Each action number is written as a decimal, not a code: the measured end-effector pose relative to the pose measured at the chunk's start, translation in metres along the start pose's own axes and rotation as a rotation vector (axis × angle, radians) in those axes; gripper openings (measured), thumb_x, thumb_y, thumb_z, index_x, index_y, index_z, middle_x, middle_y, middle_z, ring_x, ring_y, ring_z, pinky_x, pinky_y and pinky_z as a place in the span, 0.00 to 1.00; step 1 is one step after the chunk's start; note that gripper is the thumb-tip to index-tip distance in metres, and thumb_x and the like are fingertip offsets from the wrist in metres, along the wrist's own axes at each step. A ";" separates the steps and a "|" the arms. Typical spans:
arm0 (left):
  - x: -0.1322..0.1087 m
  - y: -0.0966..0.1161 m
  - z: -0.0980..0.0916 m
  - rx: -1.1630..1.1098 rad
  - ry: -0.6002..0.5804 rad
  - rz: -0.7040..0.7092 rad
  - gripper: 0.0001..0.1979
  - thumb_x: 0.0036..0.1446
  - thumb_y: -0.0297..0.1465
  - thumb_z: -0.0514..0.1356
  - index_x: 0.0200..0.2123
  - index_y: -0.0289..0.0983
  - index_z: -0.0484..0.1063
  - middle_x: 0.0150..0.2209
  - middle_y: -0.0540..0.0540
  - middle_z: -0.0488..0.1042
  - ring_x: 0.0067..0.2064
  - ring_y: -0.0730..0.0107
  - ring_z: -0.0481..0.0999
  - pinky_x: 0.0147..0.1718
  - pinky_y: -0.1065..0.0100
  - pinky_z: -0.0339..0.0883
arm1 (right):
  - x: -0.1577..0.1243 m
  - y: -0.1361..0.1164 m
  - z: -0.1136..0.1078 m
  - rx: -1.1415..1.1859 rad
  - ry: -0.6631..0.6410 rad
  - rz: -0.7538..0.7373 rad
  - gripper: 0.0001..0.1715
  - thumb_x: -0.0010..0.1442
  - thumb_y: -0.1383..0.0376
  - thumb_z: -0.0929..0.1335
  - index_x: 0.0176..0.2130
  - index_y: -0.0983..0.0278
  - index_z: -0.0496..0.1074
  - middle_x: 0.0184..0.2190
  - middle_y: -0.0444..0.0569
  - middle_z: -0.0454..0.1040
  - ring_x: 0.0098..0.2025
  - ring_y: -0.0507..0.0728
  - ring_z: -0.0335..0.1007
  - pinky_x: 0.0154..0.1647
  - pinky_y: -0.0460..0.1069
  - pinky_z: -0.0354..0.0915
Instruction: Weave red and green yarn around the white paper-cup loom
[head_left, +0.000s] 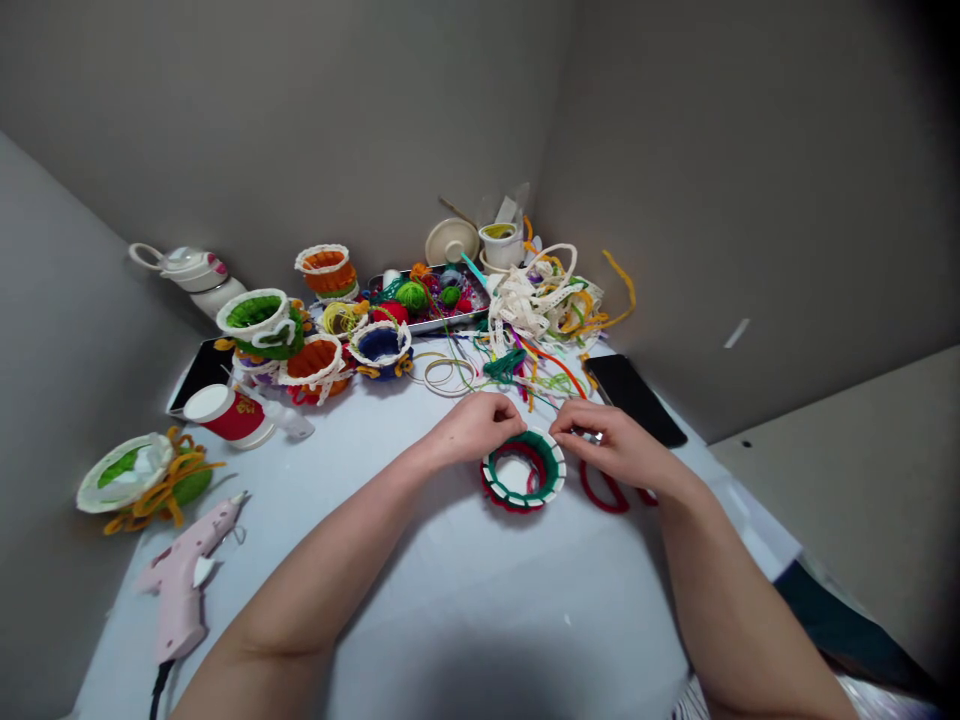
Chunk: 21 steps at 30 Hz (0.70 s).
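Note:
A small woven yarn basket (560, 470) in green and red, with white slats round its rim, sits on the table in front of me. My left hand (484, 425) pinches its far left rim between thumb and fingers. Close to the far right rim is my right hand (615, 440), its thumb and fingertips pressed together. Whatever lies in that pinch is too small to make out. Scissors with red handles (604, 495) lie on the table, partly hidden under my right hand.
A pink glue gun (184, 585) lies at the left, near a red and white paper cup (232, 415) and several finished yarn baskets (315, 365). Yarn balls fill a tray (450, 322) at the back. A lace heap (536, 295) and a black phone (634, 400) are at the right.

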<state>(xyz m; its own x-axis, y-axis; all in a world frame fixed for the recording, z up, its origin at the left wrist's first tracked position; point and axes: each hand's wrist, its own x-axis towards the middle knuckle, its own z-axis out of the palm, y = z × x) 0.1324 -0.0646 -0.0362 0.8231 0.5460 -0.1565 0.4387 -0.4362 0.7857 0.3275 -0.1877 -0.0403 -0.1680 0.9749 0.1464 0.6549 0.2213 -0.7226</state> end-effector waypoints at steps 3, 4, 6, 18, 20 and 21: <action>-0.002 0.001 -0.003 0.015 0.002 -0.007 0.12 0.52 0.37 0.56 0.29 0.35 0.74 0.27 0.49 0.75 0.29 0.72 0.70 0.27 0.72 0.59 | 0.003 0.002 0.006 0.033 -0.027 0.040 0.11 0.64 0.62 0.64 0.35 0.63 0.74 0.32 0.48 0.74 0.34 0.54 0.69 0.36 0.48 0.65; -0.003 0.002 -0.005 0.021 -0.001 -0.011 0.12 0.51 0.36 0.56 0.29 0.35 0.74 0.27 0.49 0.75 0.29 0.72 0.70 0.27 0.72 0.59 | 0.004 0.003 0.008 0.047 -0.024 0.047 0.11 0.64 0.62 0.64 0.34 0.63 0.74 0.32 0.48 0.74 0.34 0.54 0.69 0.36 0.48 0.65; -0.006 0.004 -0.009 0.026 -0.013 -0.017 0.11 0.51 0.35 0.55 0.29 0.35 0.74 0.27 0.49 0.75 0.30 0.72 0.70 0.27 0.72 0.60 | 0.006 0.003 0.014 0.075 -0.017 0.048 0.10 0.64 0.63 0.64 0.34 0.63 0.73 0.32 0.48 0.74 0.34 0.54 0.69 0.36 0.47 0.65; -0.002 0.003 -0.002 -0.071 0.000 0.077 0.11 0.52 0.36 0.60 0.31 0.35 0.76 0.30 0.48 0.77 0.32 0.72 0.73 0.32 0.72 0.64 | 0.009 0.000 0.018 0.091 -0.008 0.053 0.10 0.64 0.63 0.64 0.35 0.64 0.73 0.32 0.48 0.74 0.35 0.54 0.68 0.36 0.47 0.64; -0.003 0.002 -0.006 -0.032 0.026 0.032 0.10 0.51 0.35 0.59 0.30 0.35 0.75 0.29 0.48 0.77 0.31 0.72 0.73 0.30 0.72 0.63 | 0.009 -0.002 0.017 0.072 0.033 0.052 0.10 0.64 0.63 0.64 0.35 0.63 0.73 0.32 0.48 0.74 0.35 0.54 0.68 0.36 0.47 0.63; -0.004 0.002 -0.008 -0.016 0.027 0.010 0.10 0.51 0.35 0.59 0.30 0.35 0.75 0.29 0.48 0.77 0.30 0.72 0.73 0.29 0.72 0.63 | 0.009 -0.002 0.016 0.065 0.050 0.050 0.10 0.64 0.63 0.64 0.35 0.63 0.73 0.32 0.48 0.74 0.35 0.54 0.68 0.36 0.47 0.63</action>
<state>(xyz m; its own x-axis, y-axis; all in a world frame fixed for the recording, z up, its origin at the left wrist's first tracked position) 0.1274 -0.0618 -0.0290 0.8171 0.5610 -0.1326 0.4246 -0.4300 0.7968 0.3129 -0.1798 -0.0485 -0.0980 0.9851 0.1417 0.6124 0.1719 -0.7717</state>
